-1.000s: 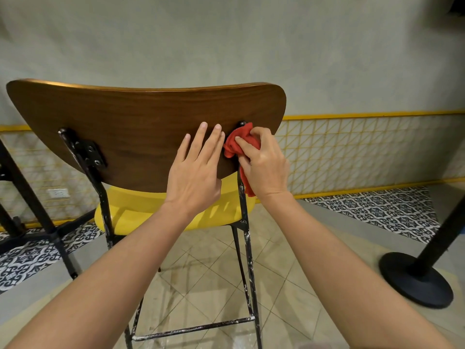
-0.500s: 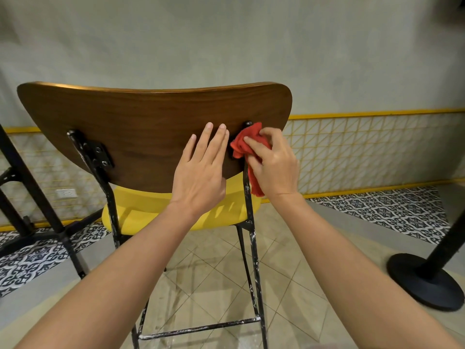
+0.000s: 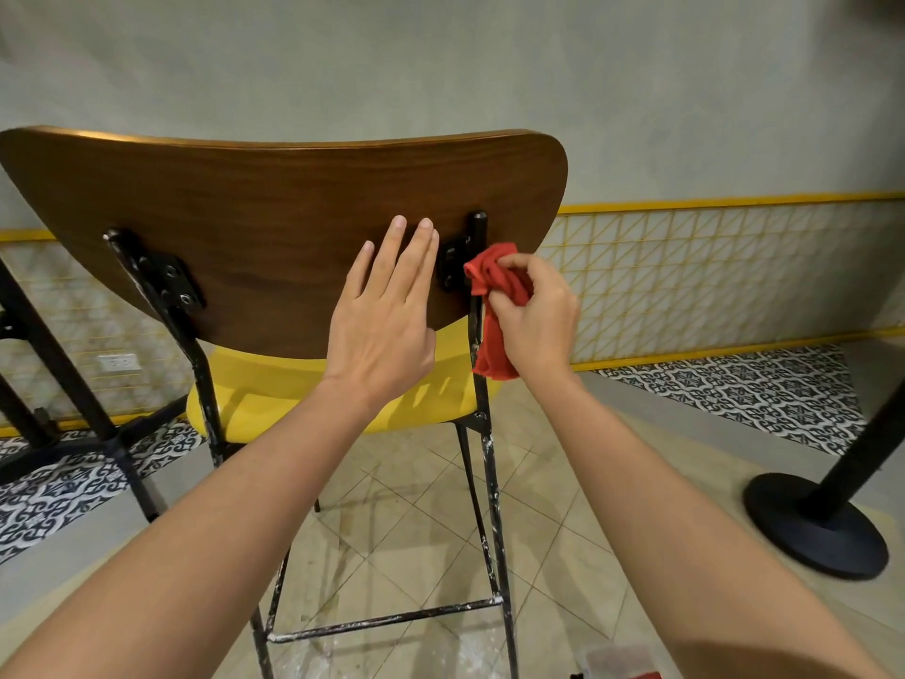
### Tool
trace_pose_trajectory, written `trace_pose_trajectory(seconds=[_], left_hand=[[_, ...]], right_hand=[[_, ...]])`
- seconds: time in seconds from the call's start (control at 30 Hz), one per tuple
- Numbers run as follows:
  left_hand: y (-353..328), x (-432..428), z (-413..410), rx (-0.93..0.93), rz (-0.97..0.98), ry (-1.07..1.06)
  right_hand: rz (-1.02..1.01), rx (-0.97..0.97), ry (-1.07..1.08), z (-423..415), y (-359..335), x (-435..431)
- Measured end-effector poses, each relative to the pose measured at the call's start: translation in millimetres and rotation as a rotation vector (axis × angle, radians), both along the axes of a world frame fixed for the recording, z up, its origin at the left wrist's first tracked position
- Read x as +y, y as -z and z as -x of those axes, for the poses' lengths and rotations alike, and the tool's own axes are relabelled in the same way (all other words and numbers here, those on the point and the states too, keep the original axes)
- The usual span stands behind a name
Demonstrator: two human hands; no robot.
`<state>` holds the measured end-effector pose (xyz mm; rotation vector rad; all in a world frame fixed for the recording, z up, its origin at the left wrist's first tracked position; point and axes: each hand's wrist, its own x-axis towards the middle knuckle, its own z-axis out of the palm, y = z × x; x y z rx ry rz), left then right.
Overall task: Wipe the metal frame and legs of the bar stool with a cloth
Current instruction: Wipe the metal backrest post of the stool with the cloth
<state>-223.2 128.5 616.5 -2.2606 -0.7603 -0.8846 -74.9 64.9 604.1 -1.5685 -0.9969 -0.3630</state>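
By the grey wall (image 3: 440, 66), right hand (image 3: 538, 321) is clutching the red cloth (image 3: 494, 306) against the right upright (image 3: 477, 227), left hand (image 3: 382, 330) pressing flat, speckled legs (image 3: 494, 507) looking unwiped.

We see a red cloth (image 3: 494, 306), a brown wooden backrest (image 3: 274, 223), a yellow seat (image 3: 274, 389), black paint-flecked legs (image 3: 494, 507), and black-and-white patterned floor tiles (image 3: 764, 394) far right.

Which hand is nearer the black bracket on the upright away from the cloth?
Left. The left hand lies flat on the backrest, right of the bracket; the right hand grips the red cloth farther right.
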Motion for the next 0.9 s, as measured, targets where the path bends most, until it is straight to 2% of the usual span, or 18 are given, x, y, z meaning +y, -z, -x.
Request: trace_pose_trajectory(seconds=[0.07,0.23,0.5,0.73,0.9], left_hand=[[0.6,0.0,-0.4,-0.007,-0.003,0.0],[3.7,0.1,-3.5,0.0,-0.003,-0.013],[5.7,1.8,-5.3,0.016,-0.027,-0.033],[7.9,0.4,-6.9,0.031,-0.013,-0.063],[9.9,1.7,-7.3,0.02,-0.021,-0.053]], right_hand=[[-0.009,0.031,-0.039,-2.9,-6.4,1.7],[0.124,0.083,-0.075,-9.7,15.9,2.3],[-0.119,0.156,-0.067,4.4,3.5,9.7],[0.133,0.181,-0.015,-2.9,29.2,9.6],[0.005,0.196,0.018,6.9,24.0,12.3]])
